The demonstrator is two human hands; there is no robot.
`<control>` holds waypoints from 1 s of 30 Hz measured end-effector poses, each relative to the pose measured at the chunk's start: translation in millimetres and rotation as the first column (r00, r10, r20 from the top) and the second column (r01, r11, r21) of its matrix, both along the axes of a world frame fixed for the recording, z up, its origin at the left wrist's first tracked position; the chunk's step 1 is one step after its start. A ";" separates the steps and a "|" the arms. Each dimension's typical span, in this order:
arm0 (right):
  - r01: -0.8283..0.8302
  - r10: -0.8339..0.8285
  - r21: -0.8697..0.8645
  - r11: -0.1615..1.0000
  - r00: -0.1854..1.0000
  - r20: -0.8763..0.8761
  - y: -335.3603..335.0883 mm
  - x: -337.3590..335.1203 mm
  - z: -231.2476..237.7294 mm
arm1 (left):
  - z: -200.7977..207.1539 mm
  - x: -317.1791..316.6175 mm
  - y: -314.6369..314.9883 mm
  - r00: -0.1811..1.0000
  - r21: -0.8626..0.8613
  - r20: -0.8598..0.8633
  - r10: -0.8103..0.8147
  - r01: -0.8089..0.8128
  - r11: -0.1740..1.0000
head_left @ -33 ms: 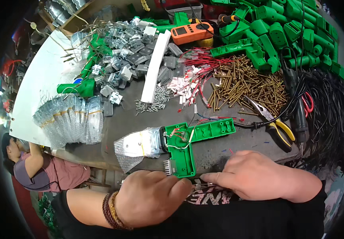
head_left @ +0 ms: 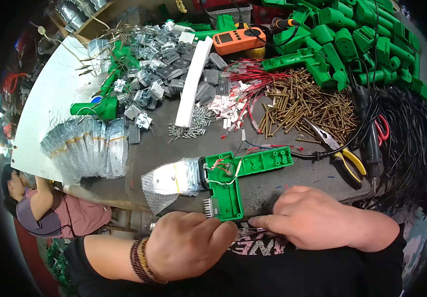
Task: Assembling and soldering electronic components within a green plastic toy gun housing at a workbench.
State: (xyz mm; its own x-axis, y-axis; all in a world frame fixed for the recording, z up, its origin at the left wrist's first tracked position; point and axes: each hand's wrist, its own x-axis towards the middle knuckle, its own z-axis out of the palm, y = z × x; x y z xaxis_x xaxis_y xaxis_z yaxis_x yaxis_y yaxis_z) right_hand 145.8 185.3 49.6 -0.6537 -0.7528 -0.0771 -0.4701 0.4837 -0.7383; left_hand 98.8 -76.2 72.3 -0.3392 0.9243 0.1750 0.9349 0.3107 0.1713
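Observation:
In front of me at the table edge lies an open green plastic housing half [head_left: 230, 203], T-shaped, with red, white and dark wires inside. A finned metal heat sink [head_left: 210, 208] sits at its lower left side. From its left end sticks out a silvery part wrapped in bubble wrap [head_left: 166, 180]. Just below the housing, my left hand [head_left: 188, 245] is closed, knuckles up. My right hand [head_left: 307, 218] is also closed, its index finger pointing left. Something thin shows faintly between the hands; what they grip is hidden.
Yellow-handled pliers [head_left: 347, 161] and a screwdriver-like tool [head_left: 373, 148] lie at right, beside black cables [head_left: 401, 143]. Behind are brass screws [head_left: 307, 104], red wires, heat sinks [head_left: 169, 69], green housings [head_left: 342, 44] and an orange meter [head_left: 238, 40]. Another person [head_left: 60, 208] sits at left.

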 end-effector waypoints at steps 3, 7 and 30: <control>0.105 -0.117 -0.134 0.985 0.989 -0.089 -17.7 3.4 -20.4 | -5.9 8.1 4.0 0.992 0.083 -0.125 -0.004 0.014 0.996; 0.152 -0.142 -0.253 0.956 0.988 0.057 -24.2 -1.0 -13.2 | -13.3 4.7 -8.7 0.986 0.033 -0.165 -0.004 0.009 0.999; 0.320 0.138 0.453 0.832 0.672 -0.727 19.5 -12.5 25.1 | -73.7 -77.6 -60.3 0.935 0.209 0.293 0.201 -0.268 0.941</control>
State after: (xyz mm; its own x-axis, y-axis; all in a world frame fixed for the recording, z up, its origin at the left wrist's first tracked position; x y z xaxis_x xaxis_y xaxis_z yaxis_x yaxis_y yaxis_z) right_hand 133.3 204.7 74.7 -0.7317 -0.6751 0.0946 -0.6543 0.7344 0.1803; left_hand 21.1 -136.5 -1.4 -0.6054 0.7533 0.2569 0.7506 0.4331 0.4991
